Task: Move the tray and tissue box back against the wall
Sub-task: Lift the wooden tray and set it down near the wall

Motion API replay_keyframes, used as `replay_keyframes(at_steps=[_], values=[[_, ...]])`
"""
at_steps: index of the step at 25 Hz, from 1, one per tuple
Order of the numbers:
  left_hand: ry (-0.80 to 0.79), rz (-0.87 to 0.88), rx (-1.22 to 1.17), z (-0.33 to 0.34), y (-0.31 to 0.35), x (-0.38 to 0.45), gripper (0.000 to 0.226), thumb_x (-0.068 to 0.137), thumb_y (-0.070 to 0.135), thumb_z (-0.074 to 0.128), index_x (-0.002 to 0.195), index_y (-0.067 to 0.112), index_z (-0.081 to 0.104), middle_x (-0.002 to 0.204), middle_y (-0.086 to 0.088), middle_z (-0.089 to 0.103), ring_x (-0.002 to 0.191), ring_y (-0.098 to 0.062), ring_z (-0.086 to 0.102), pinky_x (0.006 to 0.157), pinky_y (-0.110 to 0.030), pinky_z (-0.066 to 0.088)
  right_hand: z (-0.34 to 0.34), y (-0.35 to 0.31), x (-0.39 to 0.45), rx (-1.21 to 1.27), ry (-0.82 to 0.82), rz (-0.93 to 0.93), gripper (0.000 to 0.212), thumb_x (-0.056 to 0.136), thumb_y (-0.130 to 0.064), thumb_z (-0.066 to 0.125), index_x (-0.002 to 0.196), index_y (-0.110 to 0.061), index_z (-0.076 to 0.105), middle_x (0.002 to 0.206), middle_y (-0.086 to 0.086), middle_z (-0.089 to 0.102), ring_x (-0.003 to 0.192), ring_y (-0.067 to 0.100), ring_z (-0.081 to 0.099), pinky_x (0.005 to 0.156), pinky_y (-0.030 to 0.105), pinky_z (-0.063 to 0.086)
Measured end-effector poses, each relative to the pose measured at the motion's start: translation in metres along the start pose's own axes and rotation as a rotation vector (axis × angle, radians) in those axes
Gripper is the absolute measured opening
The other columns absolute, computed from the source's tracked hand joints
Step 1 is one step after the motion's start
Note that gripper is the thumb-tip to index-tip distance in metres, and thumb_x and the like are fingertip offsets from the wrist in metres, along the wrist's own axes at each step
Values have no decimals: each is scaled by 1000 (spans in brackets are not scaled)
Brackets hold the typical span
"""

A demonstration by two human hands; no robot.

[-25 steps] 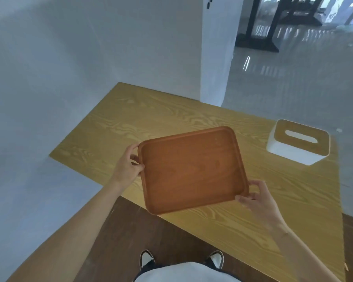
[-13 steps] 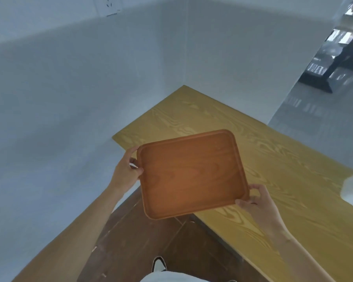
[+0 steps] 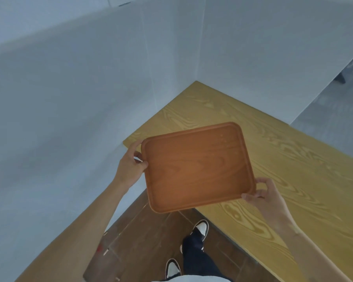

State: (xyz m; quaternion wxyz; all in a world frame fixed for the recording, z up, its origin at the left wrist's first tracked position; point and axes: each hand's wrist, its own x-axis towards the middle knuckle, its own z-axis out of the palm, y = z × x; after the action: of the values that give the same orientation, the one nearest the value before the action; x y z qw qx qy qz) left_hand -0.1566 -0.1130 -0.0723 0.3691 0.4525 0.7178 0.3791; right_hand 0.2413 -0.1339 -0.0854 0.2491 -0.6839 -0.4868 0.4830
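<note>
Overhead, one tray (image 3: 198,167), two hands, left (image 3: 130,166), right (image 3: 267,195), gripping opposite edges, one table (image 3: 293,159)

I am looking down at a yellow wood-grain counter (image 3: 277,159) running into a corner of pale grey walls (image 3: 69,88). Dark brown floor tiles (image 3: 139,241) are showing below its near edge, with two black-and-white shoes (image 3: 201,226) standing on them, and a white wall socket (image 3: 120,0) is peeking in at the top.

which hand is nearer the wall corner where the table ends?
Left. The left hand grips the tray edge on the wall side, near the table end. The right hand grips the opposite corner, farther out over the table.
</note>
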Motion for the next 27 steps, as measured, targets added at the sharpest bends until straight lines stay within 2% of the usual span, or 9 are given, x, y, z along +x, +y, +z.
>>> replay_keyframes(at_steps=[3, 6, 11, 13, 17, 21, 27], values=[[-36, 23, 15, 18, 9, 38, 73, 81, -5, 66, 136, 39, 47, 92, -2, 58, 81, -30, 67, 80, -56, 58, -8, 1, 32, 12, 29, 20, 44, 81, -30, 81, 96, -53, 47, 75, -6, 75, 79, 17, 71, 69, 37, 49], [-89, 37, 57, 46, 26, 80, 71, 82, -5, 68, 135, 39, 48, 90, -1, 57, 77, -27, 65, 80, -56, 58, -20, 10, 62, 62, 70, 54, 46, 79, -27, 84, 97, -52, 49, 80, -1, 76, 82, 22, 72, 75, 46, 52], [-205, 64, 154, 94, 56, 135, 74, 84, -3, 68, 138, 42, 45, 94, -3, 60, 81, -27, 68, 81, -52, 59, -42, 25, 91, 57, 138, 116, 49, 74, -35, 86, 99, -51, 48, 76, -5, 75, 70, 12, 70, 64, 39, 52], [-244, 93, 194, 116, 66, 155, 75, 84, -4, 68, 140, 39, 44, 93, -3, 60, 76, -25, 67, 80, -50, 59, -47, 32, 98, 50, 159, 155, 49, 74, -31, 86, 100, -47, 47, 74, -4, 75, 71, 15, 70, 61, 37, 52], [-344, 126, 282, 156, 77, 185, 73, 84, -4, 68, 140, 36, 45, 91, -3, 60, 76, -26, 66, 77, -45, 58, -55, 42, 102, 27, 218, 233, 51, 75, -32, 85, 109, -37, 47, 76, -4, 74, 69, 8, 68, 58, 28, 50], [-460, 158, 377, 203, 85, 221, 72, 84, -3, 68, 144, 30, 43, 91, -2, 61, 77, -29, 67, 77, -48, 57, -57, 53, 112, 3, 249, 322, 50, 78, -33, 82, 111, -31, 44, 81, -3, 73, 73, 11, 67, 57, 30, 48], [-568, 239, 513, 267, 92, 273, 70, 85, 0, 65, 144, 31, 42, 94, 1, 61, 75, -12, 61, 59, -24, 43, -53, 59, 133, -16, 316, 447, 51, 79, -33, 81, 114, -24, 45, 84, -2, 69, 76, 13, 65, 64, 35, 49]])
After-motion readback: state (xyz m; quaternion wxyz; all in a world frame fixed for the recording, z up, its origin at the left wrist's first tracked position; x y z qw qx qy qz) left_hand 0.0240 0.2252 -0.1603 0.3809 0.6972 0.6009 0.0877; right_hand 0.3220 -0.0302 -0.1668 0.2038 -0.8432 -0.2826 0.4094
